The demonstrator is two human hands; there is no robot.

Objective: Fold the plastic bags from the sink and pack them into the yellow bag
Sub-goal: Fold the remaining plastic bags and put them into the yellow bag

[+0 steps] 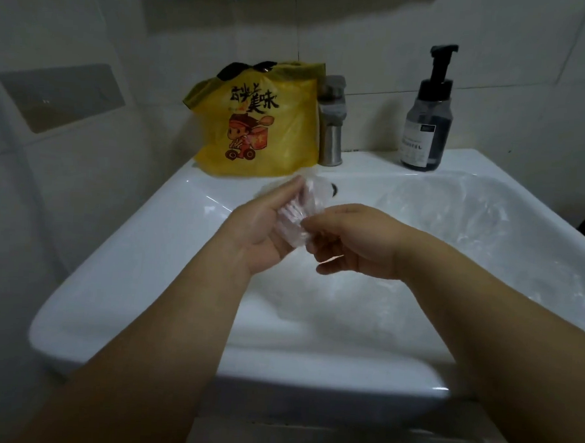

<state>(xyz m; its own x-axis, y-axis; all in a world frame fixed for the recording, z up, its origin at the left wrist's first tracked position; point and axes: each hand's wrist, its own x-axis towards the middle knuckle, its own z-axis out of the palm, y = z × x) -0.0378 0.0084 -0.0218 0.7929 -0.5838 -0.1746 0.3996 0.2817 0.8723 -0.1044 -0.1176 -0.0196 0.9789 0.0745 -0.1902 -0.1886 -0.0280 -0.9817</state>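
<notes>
Both my hands are above the white sink (140, 257), holding a small folded clear plastic bag (307, 210) between them. My left hand (267, 226) cradles it with the fingers wrapped behind it. My right hand (347, 241) pinches its lower right edge. The yellow bag (259, 121), printed with a cartoon delivery rider, stands upright on the sink's back left ledge, beyond my hands. More clear plastic bags (471, 217) lie crumpled inside the basin at the right.
A steel faucet (331, 121) stands just right of the yellow bag. A dark pump soap bottle (426, 123) sits on the back right ledge. Tiled walls close in behind and at the left.
</notes>
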